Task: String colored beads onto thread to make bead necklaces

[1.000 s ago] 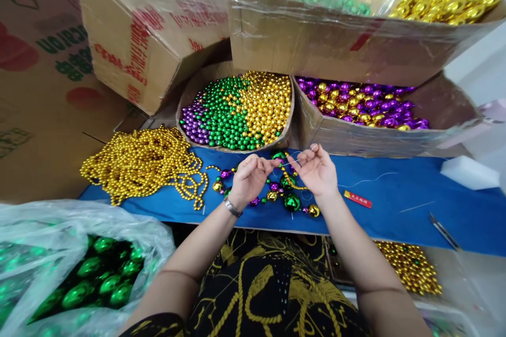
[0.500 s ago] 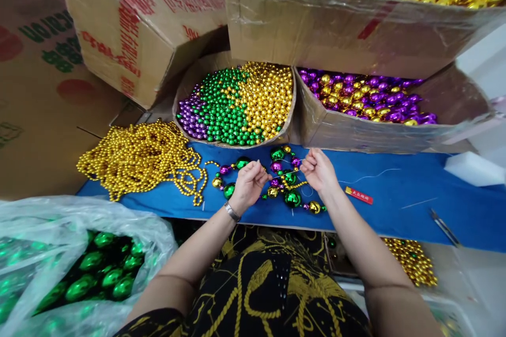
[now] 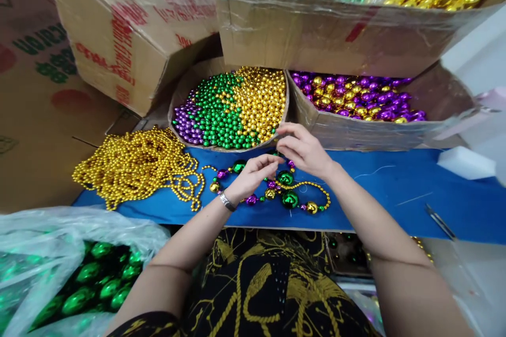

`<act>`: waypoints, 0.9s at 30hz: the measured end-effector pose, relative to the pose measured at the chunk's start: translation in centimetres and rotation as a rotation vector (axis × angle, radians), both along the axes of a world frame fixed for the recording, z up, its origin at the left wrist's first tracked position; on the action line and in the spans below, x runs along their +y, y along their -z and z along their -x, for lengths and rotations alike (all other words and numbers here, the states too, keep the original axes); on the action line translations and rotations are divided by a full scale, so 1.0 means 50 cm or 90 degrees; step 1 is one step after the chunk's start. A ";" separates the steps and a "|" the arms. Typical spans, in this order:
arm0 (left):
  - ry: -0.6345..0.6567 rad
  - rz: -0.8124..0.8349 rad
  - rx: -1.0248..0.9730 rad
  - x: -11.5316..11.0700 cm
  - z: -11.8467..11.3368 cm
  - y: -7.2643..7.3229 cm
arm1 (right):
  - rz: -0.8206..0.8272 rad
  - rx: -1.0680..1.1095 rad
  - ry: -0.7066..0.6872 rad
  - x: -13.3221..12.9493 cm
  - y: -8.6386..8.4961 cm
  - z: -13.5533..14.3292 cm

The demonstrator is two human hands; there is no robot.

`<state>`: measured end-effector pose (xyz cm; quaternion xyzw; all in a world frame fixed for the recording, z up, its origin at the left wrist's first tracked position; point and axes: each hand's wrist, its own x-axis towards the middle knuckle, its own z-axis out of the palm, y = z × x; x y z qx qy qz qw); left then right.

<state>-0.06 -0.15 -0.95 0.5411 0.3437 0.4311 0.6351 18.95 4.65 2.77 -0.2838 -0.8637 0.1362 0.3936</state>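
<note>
My left hand (image 3: 259, 172) is pinched above a necklace of beads, its fingertips pressed together on what seems to be a thin thread, too fine to make out there. My right hand (image 3: 303, 151) hovers just to its right and a little higher, fingers bent and spread apart, tips pointing left. Under both hands on the blue cloth lies the necklace of large and small shiny beads: a big green bead (image 3: 290, 199), a gold bead (image 3: 312, 207), a purple bead (image 3: 222, 174). A chain of small gold beads (image 3: 324, 189) curves at its right. My hands partly cover the necklace.
A heap of gold bead chains (image 3: 138, 166) lies left. Behind stand a container of small loose beads (image 3: 171, 118), a box of purple and gold beads (image 3: 371, 131) and stacked cartons (image 3: 332, 42). A pen-like tool (image 3: 439, 221) and a white block (image 3: 466, 166) lie right.
My right hand has moved left and its fingers have spread. My left hand has shifted slightly right over the necklace. The gold chain now loops out rightward; my forearm covers the red packet.
</note>
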 end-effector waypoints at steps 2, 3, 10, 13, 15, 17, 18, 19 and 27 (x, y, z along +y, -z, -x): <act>0.004 -0.007 0.008 0.001 0.001 -0.001 | 0.019 -0.037 -0.004 0.019 0.007 0.027; -0.005 0.004 -0.002 0.002 0.002 0.000 | 0.031 -0.052 0.017 0.023 0.012 0.034; -0.035 0.097 -0.131 0.004 0.009 0.012 | 0.177 0.046 0.049 -0.025 0.049 0.007; -0.033 0.104 -0.140 0.005 0.008 0.012 | 0.292 0.032 -0.001 -0.042 0.081 0.006; -0.034 0.109 -0.147 0.005 0.007 0.011 | 0.375 0.060 -0.019 -0.047 0.100 0.009; -0.038 0.113 -0.152 0.006 0.007 0.010 | 0.452 0.105 -0.009 -0.053 0.112 0.011; -0.040 0.114 -0.154 0.006 0.007 0.010 | 0.489 0.131 0.000 -0.057 0.115 0.010; -0.042 0.114 -0.154 0.007 0.007 0.010 | 0.527 0.160 0.008 -0.061 0.117 0.009; -0.036 0.080 -0.098 0.009 -0.001 0.006 | 0.636 0.161 -0.007 -0.086 0.127 0.036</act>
